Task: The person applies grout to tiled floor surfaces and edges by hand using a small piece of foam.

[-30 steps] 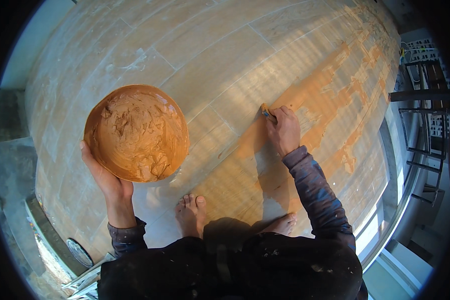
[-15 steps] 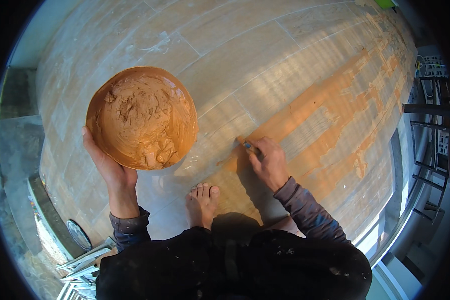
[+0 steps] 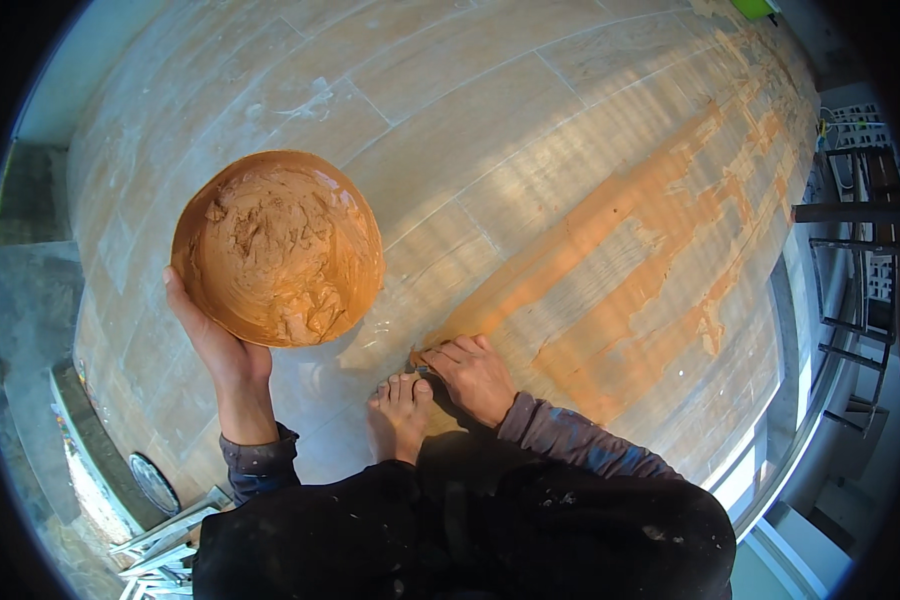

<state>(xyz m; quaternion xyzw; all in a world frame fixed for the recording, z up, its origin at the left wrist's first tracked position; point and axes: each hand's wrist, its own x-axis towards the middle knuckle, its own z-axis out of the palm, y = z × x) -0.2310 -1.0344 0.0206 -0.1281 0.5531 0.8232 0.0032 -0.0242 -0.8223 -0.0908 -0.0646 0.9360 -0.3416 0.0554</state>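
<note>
My left hand cradles a round bowl of thick orange-brown paste, fingers wrapped round its side and underneath. My right hand is closed on a small spreading tool, mostly hidden by the fingers, low on the tiled floor just beside the toes of my bare left foot. A long band of orange paste runs diagonally from that hand toward the upper right, with patchier smears beside it.
A dark metal frame with rungs stands at the right, beyond a pale sill. At lower left are a concrete ledge, a round object and a pile of pale strips. A green object shows at top right.
My right hand has moved down and left along the diagonal band to beside my left foot, still holding the tool. The orange band reaches further down-left. My left hand still holds the bowl.
</note>
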